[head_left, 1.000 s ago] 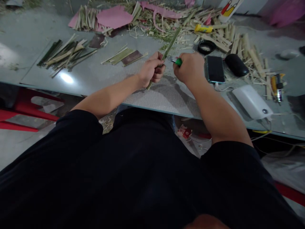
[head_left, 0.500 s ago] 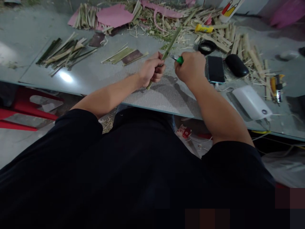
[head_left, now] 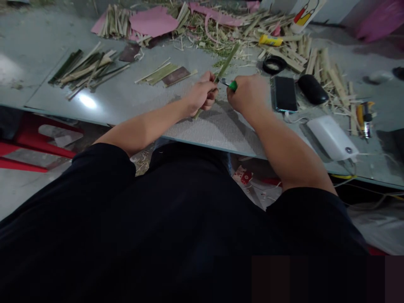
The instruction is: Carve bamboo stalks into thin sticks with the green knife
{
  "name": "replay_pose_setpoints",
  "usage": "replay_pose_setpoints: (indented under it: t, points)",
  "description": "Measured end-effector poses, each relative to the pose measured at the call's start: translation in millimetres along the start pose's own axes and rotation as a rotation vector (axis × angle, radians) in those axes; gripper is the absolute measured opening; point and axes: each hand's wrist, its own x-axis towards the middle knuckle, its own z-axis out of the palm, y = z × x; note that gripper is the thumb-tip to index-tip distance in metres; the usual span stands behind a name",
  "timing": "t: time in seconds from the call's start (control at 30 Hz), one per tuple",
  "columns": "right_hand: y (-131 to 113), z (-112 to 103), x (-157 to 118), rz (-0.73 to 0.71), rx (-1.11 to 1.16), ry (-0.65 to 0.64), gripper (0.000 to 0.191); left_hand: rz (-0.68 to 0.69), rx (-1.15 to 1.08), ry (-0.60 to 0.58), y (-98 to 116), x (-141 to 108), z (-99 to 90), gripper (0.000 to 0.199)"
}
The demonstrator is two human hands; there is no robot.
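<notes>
My left hand [head_left: 202, 96] is closed around a greenish bamboo strip [head_left: 230, 59], which slants up and away to the right. A short end of the strip shows below the fist. My right hand [head_left: 249, 96] grips a green-handled knife [head_left: 232, 86]. Its metal blade points left, close against the strip just above my left fingers; the exact contact is too small to make out. Left of my hands, several thin bamboo strips [head_left: 160, 74] lie beside a dark brown flat piece [head_left: 176, 77].
Bamboo sticks [head_left: 86, 71] lie at left. Shavings [head_left: 217, 35] and pink sheets [head_left: 153, 21] cover the back. To the right are a black tape roll [head_left: 274, 64], phone [head_left: 285, 93], black mouse-shaped object [head_left: 312, 89], white power bank [head_left: 331, 136] and yellow cutter [head_left: 365, 118].
My right hand and the knife have moved left and slightly down, toward my left fist. Less of the bamboo strip extends beyond the fist now. My left hand has barely moved.
</notes>
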Motion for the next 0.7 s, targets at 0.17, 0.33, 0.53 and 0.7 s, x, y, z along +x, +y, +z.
replay_pose_setpoints:
  t: [0.17, 0.33, 0.53, 0.7]
  points:
    - [7, 2, 7, 0.019, -0.028, 0.067, 0.032, 0.013, -0.022, -0.023, -4, 2, -4.7, 0.039]
    - [10, 5, 7, 0.007, -0.063, 0.038, 0.038, -0.003, -0.009, 0.040, -16, 14, -9.3, 0.044]
    - [3, 2, 0, 0.001, -0.006, 0.010, 0.033, 0.015, 0.052, 0.109, -15, 15, -4.5, 0.035]
    - [-4, -1, -1, 0.024, -0.010, -0.004, 0.026, 0.039, 0.146, 0.191, -11, 12, -0.4, 0.035]
